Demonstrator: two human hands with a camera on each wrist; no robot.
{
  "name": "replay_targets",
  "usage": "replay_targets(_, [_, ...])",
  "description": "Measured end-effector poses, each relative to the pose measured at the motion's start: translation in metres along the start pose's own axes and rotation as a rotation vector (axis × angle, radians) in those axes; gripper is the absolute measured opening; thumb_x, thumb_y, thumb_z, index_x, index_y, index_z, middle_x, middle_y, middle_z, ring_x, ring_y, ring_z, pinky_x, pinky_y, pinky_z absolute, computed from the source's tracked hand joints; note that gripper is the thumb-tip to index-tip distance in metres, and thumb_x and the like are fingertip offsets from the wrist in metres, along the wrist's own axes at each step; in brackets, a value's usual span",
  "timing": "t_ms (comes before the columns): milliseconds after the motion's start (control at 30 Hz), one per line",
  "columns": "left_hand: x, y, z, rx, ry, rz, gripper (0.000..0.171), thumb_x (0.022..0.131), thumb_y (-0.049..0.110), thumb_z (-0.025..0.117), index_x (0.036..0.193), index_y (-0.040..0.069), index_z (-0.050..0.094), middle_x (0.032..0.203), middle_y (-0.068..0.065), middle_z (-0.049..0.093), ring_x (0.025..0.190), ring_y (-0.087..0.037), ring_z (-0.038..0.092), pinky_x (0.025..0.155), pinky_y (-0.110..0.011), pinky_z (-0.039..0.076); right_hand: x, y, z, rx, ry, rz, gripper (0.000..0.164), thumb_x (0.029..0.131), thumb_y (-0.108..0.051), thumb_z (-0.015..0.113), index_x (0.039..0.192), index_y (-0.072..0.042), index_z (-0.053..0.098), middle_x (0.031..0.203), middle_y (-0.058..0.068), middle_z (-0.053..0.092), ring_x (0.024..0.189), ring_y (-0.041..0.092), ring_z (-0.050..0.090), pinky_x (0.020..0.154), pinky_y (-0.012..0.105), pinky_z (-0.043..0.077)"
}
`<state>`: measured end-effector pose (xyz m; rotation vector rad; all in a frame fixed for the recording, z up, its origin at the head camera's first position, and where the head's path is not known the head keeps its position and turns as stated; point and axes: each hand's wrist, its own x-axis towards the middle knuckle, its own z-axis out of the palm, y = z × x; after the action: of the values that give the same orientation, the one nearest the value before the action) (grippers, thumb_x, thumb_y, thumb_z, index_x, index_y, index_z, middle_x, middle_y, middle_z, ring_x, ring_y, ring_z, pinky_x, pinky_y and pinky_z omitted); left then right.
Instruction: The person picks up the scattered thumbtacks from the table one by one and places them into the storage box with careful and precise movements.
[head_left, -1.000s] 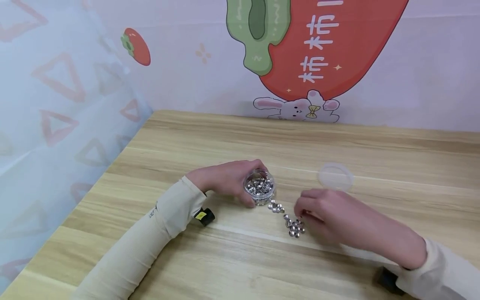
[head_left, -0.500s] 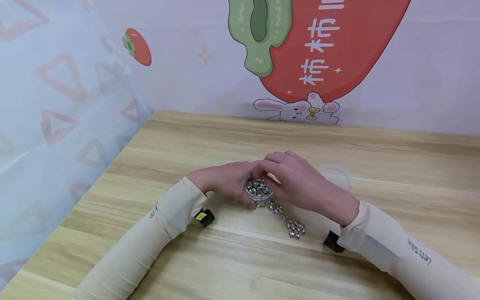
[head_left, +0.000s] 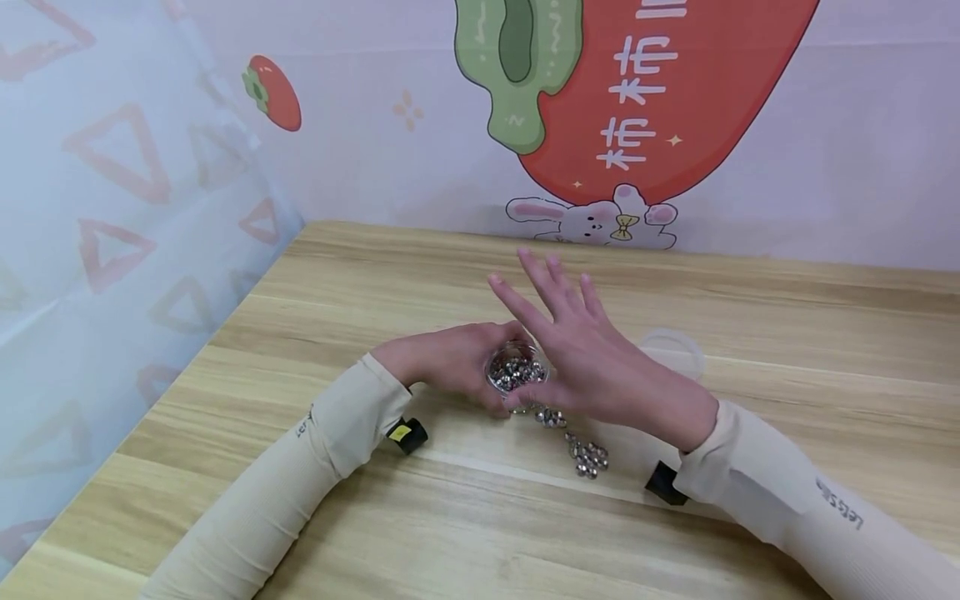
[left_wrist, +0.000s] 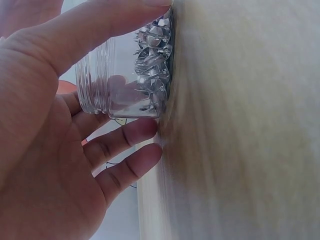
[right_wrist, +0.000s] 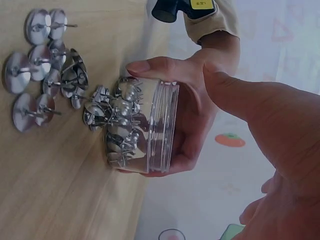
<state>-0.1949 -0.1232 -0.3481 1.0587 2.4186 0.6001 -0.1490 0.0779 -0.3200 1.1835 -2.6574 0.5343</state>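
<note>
My left hand (head_left: 450, 358) holds a small clear plastic jar (right_wrist: 162, 127) upright on the table, thumb on one side and fingers round the other. Silver thumbtacks (left_wrist: 152, 65) fill the lower part of the jar, which has no lid on it. Just to the right, my right hand (head_left: 592, 362) hovers over the mouth with its fingers spread and straight; nothing is visible between them. Its thumb passes in front of the near rim in the head view. More loose thumbtacks (head_left: 588, 458) lie on the wood in two small clusters, one right against the jar's base.
A round translucent lid (head_left: 678, 350) lies flat behind my right wrist, partly covered by it. The wooden table (head_left: 375, 533) meets a printed backdrop (head_left: 360, 150) at its back and left edges. Black wrist devices (head_left: 408, 435) hang under both sleeves.
My right hand has moved left from the loose thumbtacks to the jar's mouth, and its curled fingers have spread out. The left hand and jar have stayed put.
</note>
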Motion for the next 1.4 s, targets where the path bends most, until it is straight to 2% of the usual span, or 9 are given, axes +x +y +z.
replay_targets(167, [0.000, 0.000, -0.001, -0.006, -0.001, -0.008, 0.095, 0.065, 0.031, 0.085, 0.143, 0.014, 0.035, 0.135, -0.005, 0.056, 0.123, -0.015, 0.048, 0.107, -0.038, 0.039, -0.002, -0.001, 0.001, -0.002, -0.023, -0.010, 0.116, 0.067, -0.049, 0.082, 0.155, -0.022, 0.013, 0.163, 0.013, -0.001, 0.145, 0.037, -0.004, 0.111, 0.073, 0.008])
replay_targets(333, [0.000, 0.001, -0.001, -0.010, -0.003, -0.013, 0.091, 0.064, 0.028, 0.085, 0.140, 0.013, 0.037, 0.133, -0.003, 0.057, 0.120, -0.013, 0.050, 0.106, -0.036, 0.040, -0.010, -0.003, -0.004, 0.010, -0.035, -0.038, 0.111, 0.070, -0.048, 0.081, 0.155, -0.021, 0.016, 0.164, 0.011, 0.000, 0.145, 0.035, -0.001, 0.111, 0.072, 0.009])
replay_targets(567, [0.000, 0.003, -0.001, -0.006, -0.005, -0.026, 0.083, 0.065, 0.025, 0.086, 0.134, 0.015, 0.042, 0.129, -0.001, 0.058, 0.115, -0.012, 0.052, 0.103, -0.035, 0.042, -0.045, -0.001, -0.014, -0.011, -0.090, -0.016, 0.104, 0.074, -0.049, 0.078, 0.155, -0.024, 0.017, 0.162, 0.009, 0.012, 0.145, 0.036, 0.011, 0.110, 0.072, 0.014])
replay_targets(767, [0.002, 0.004, 0.000, 0.020, -0.013, -0.067, 0.080, 0.065, 0.027, 0.086, 0.131, 0.017, 0.043, 0.129, -0.001, 0.056, 0.114, -0.013, 0.051, 0.102, -0.036, 0.043, -0.077, 0.006, -0.022, -0.034, -0.066, -0.003, 0.103, 0.071, -0.046, 0.081, 0.153, -0.021, 0.024, 0.157, 0.010, 0.029, 0.141, 0.036, 0.023, 0.108, 0.072, 0.020])
replay_targets(933, [0.002, 0.003, 0.001, 0.026, -0.002, -0.069, 0.080, 0.064, 0.027, 0.087, 0.131, 0.017, 0.044, 0.128, 0.000, 0.057, 0.112, -0.012, 0.052, 0.101, -0.035, 0.044, -0.086, 0.010, -0.025, -0.041, -0.052, -0.021, 0.094, 0.073, -0.043, 0.081, 0.150, -0.018, 0.032, 0.151, 0.012, 0.039, 0.136, 0.036, 0.033, 0.106, 0.069, 0.028])
replay_targets(1033, [0.001, 0.003, 0.001, 0.016, 0.001, -0.067, 0.080, 0.063, 0.027, 0.087, 0.130, 0.017, 0.044, 0.127, 0.000, 0.057, 0.111, -0.013, 0.052, 0.100, -0.036, 0.045, -0.086, 0.011, -0.023, -0.011, -0.076, -0.039, 0.071, 0.074, -0.030, 0.082, 0.136, -0.014, 0.052, 0.139, 0.009, 0.053, 0.125, 0.029, 0.049, 0.099, 0.058, 0.045])
replay_targets(1167, [0.001, 0.002, 0.002, 0.011, -0.001, -0.069, 0.079, 0.063, 0.027, 0.087, 0.130, 0.018, 0.045, 0.125, 0.001, 0.057, 0.110, -0.011, 0.052, 0.098, -0.034, 0.046, -0.085, 0.013, -0.016, 0.081, -0.139, -0.088, 0.024, 0.077, -0.004, 0.076, 0.097, -0.015, 0.069, 0.101, -0.003, 0.068, 0.092, 0.010, 0.061, 0.074, 0.036, 0.061])
replay_targets(1267, [0.002, 0.002, 0.002, 0.012, -0.002, -0.068, 0.080, 0.063, 0.027, 0.087, 0.130, 0.018, 0.045, 0.124, 0.001, 0.057, 0.109, -0.012, 0.052, 0.098, -0.034, 0.046, -0.085, 0.013, -0.009, 0.132, -0.178, -0.125, 0.022, 0.079, 0.002, 0.072, 0.083, -0.018, 0.066, 0.082, -0.010, 0.063, 0.076, 0.003, 0.056, 0.065, 0.028, 0.059])
replay_targets(1400, [0.002, 0.001, 0.002, 0.017, -0.001, -0.057, 0.079, 0.063, 0.026, 0.086, 0.130, 0.018, 0.045, 0.125, -0.001, 0.057, 0.110, -0.013, 0.052, 0.099, -0.035, 0.045, -0.085, 0.012, -0.002, 0.148, -0.201, -0.117, 0.021, 0.080, 0.000, 0.072, 0.082, -0.019, 0.065, 0.078, -0.012, 0.060, 0.072, 0.002, 0.054, 0.062, 0.028, 0.058])
